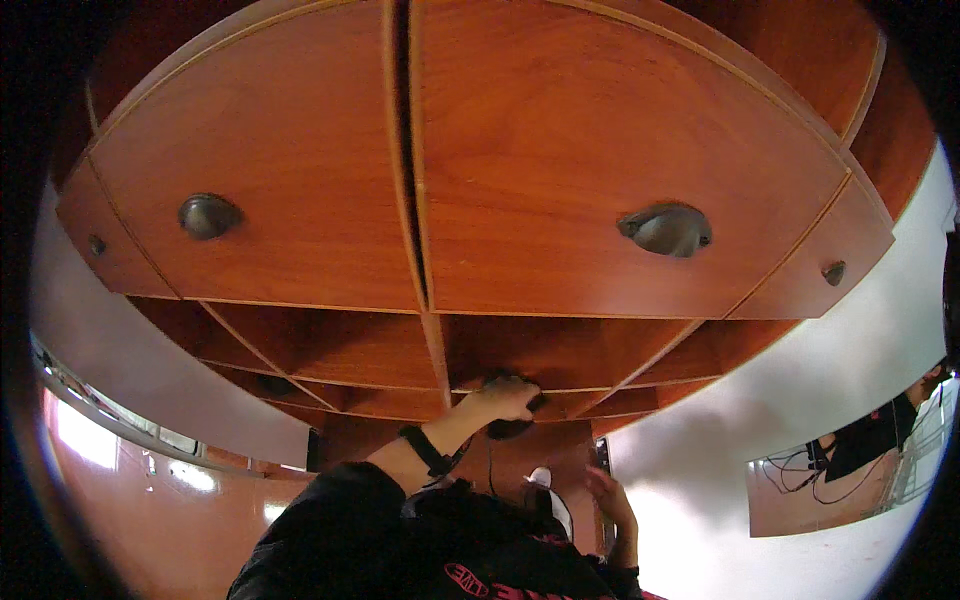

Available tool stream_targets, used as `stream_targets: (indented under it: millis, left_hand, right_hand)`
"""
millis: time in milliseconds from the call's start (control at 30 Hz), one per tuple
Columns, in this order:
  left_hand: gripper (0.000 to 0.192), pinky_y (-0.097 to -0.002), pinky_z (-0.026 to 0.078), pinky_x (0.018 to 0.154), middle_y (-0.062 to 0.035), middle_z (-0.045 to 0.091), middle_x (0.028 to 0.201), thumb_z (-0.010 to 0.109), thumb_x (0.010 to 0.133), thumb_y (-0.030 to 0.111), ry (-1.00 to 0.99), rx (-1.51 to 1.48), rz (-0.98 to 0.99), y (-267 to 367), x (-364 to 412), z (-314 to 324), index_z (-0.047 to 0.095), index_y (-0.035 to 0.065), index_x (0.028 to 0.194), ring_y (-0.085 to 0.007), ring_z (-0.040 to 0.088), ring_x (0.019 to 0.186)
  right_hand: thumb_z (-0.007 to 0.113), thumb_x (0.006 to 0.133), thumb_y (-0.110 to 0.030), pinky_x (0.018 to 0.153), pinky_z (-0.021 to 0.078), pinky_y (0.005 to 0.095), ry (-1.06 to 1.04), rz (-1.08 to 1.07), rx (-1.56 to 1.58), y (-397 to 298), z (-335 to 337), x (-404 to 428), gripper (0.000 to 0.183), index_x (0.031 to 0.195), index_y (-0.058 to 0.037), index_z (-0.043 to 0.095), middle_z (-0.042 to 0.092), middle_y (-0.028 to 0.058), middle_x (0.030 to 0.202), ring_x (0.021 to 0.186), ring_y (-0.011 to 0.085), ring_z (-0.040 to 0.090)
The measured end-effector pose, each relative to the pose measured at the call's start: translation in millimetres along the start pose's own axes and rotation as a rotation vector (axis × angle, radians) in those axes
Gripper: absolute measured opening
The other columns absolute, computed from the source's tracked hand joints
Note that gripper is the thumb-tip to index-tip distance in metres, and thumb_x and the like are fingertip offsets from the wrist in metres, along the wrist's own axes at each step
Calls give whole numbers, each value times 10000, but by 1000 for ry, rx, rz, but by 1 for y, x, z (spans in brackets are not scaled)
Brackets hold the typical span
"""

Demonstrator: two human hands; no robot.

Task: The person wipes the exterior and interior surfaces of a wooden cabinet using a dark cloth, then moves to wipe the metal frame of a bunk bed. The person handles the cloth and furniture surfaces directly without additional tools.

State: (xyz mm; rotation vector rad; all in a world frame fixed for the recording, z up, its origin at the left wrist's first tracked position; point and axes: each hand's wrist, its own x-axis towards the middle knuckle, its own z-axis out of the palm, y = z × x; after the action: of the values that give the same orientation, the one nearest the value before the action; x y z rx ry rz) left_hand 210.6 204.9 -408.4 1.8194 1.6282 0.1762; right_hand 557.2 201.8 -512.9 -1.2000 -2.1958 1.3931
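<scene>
My left hand [511, 397] is closed around a dark object [510, 429] at the low front edge of the wooden shelf unit [521, 349]; what the object is cannot be told. A black band sits on that wrist. Lower right, my right hand [611, 495] hangs beside my body with its fingers apart and nothing in it. Above the shelves are large wooden cabinet fronts, with a metal cup handle [210, 216] on the left one and another metal cup handle [667, 229] on the right one.
A dark item [276, 385] lies in a lower left compartment. White walls [697, 442] flank the cabinet. At the far right, a person in dark clothing [870, 439] is near black cables [787, 476]. A thin cable hangs below my left hand, near my white shoe [540, 476].
</scene>
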Motion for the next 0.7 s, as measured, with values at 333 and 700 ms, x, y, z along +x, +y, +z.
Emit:
stream_targets:
  millis: [333, 700]
  left_hand:
    - [455, -433, 396, 992, -210, 556, 1180, 670, 706, 43, -247, -210, 849, 135, 77, 23, 542, -11, 1139, -359, 503, 1143]
    - [619, -428, 307, 1109, -207, 274, 1495, 576, 909, 225, 62, -276, 619, 190, 141, 14, 307, 140, 1459, -391, 349, 1326]
  right_hand:
    - [593, 864, -543, 1091, 296, 402, -216, -105, 1177, -38, -76, 29, 824, 1432, -17, 312, 389, 137, 1435, 1329, 252, 364]
    - [753, 717, -50, 940, 451, 366, 411, -125, 369, -43, -278, 73, 571, 1225, -58, 493, 579, 112, 1168, 1075, 251, 563]
